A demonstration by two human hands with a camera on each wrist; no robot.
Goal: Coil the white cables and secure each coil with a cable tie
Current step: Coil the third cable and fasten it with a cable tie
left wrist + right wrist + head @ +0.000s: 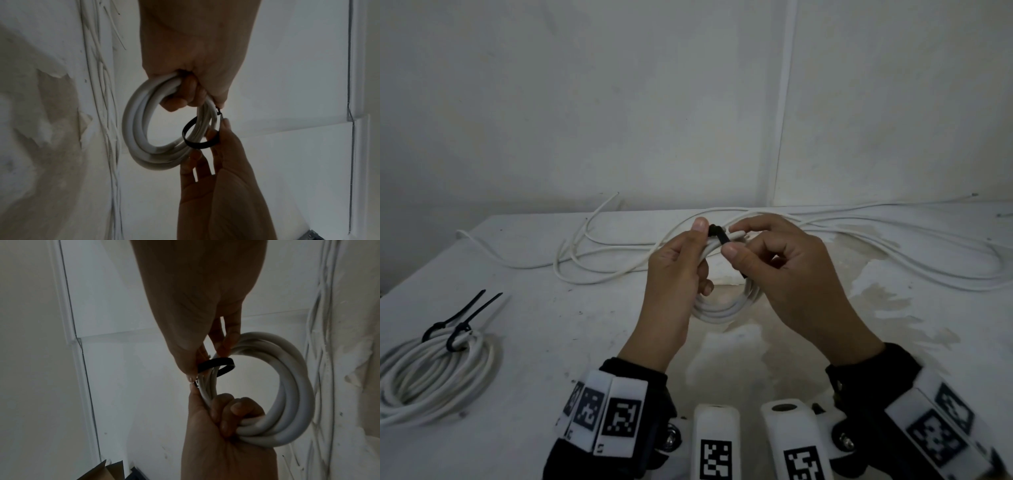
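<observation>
My left hand grips a small white cable coil held above the table; its fingers curl round the bundled strands. A black cable tie loops loosely around the coil. My right hand pinches the black tie between thumb and fingers beside the left thumb, and the loop stands wider than the bundle. A tied coil with two black ties lies at the left of the table.
Loose white cables sprawl across the back of the white table, and more cable strands run to the right. A wall stands close behind. A vertical white conduit runs down the wall.
</observation>
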